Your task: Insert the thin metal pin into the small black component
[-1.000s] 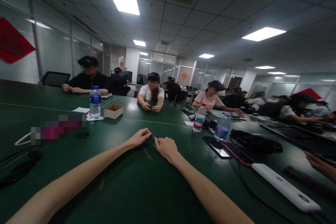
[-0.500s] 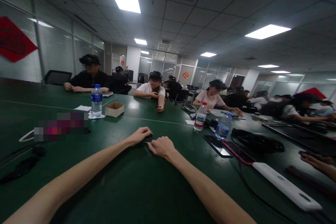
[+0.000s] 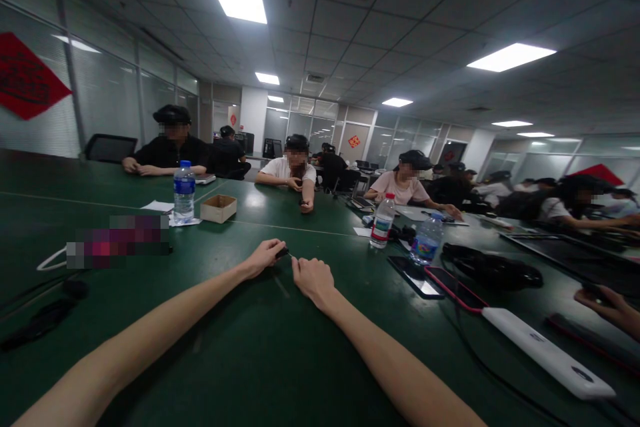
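Note:
Over the green table [image 3: 240,340], my left hand [image 3: 264,258] is closed on a small black object [image 3: 283,252], which juts out past its fingertips to the right. Just right of it, my right hand [image 3: 314,279] is curled with thumb and forefinger pinched together. A thin, pale sliver shows at those fingertips, pointing toward the black object; it is too small to name. A narrow gap separates the two hands.
Beyond my hands stand an open cardboard box [image 3: 219,208] and a water bottle [image 3: 184,193]. To the right are two more bottles [image 3: 382,221], phones [image 3: 415,276], a black pouch [image 3: 493,267] and a white power strip [image 3: 547,351]. Several people sit around.
My right hand has shifted slightly right, away from my left hand, widening the gap. The black object in my left hand now shows more clearly, tilted up a little.

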Demonstrator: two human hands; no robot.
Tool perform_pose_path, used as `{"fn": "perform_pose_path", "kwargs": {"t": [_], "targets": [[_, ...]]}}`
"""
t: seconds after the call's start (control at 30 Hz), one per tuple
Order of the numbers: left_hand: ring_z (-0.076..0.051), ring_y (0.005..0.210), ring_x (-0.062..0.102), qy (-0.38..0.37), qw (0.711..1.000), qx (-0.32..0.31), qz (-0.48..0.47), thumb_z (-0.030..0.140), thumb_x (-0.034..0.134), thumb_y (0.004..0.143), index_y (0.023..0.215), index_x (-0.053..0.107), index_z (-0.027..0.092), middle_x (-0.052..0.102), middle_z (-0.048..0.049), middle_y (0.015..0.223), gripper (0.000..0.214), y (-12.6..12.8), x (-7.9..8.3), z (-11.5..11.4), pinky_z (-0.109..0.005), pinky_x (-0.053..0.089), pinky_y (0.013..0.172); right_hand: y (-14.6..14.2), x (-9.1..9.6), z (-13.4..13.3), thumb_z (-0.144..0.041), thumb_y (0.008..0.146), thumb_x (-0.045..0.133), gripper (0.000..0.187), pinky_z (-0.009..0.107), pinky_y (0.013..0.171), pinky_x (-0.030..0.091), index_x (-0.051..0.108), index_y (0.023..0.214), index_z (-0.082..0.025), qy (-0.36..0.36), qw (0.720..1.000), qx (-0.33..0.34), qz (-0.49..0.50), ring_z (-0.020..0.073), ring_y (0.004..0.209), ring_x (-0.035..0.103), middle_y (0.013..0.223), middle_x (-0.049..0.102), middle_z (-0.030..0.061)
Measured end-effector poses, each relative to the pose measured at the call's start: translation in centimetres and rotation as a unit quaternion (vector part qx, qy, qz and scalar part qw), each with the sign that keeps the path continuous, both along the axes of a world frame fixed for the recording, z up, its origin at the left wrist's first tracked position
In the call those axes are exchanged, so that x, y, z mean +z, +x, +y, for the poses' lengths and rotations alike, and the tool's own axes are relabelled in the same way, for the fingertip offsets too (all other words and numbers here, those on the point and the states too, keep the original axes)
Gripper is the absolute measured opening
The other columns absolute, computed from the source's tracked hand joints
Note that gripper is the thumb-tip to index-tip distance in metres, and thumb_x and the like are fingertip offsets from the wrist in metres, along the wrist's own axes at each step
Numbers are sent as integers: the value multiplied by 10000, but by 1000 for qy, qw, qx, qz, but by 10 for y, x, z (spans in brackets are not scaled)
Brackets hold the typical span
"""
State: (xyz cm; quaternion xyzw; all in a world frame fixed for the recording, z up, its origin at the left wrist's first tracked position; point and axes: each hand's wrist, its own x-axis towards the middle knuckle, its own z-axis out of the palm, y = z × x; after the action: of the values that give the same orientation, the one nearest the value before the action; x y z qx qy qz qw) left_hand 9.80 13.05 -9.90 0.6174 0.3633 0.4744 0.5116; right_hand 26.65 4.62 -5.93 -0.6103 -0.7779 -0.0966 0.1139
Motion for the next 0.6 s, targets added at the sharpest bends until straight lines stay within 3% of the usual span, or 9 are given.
{"fn": "perform_pose_path", "kwargs": {"t": [0.4,0.6], "targets": [[-41,426,290,-34,999,-22,-25,568,685,660,762,541,151,359,67,536,453,-2,4,-1,-170,140,423,-1,-4,3,-517,968,74,716,342,700,478,682,982,-139,-17,1000,-8,14,234,783,669,928,691,174],[-51,460,330,-27,999,-28,-7,529,651,686,744,589,125,460,12,612,412,0,5,-3,-175,140,416,-2,-1,1,-498,972,91,698,363,714,479,691,967,-141,0,1000,-24,1,270,835,667,926,692,173]]}}
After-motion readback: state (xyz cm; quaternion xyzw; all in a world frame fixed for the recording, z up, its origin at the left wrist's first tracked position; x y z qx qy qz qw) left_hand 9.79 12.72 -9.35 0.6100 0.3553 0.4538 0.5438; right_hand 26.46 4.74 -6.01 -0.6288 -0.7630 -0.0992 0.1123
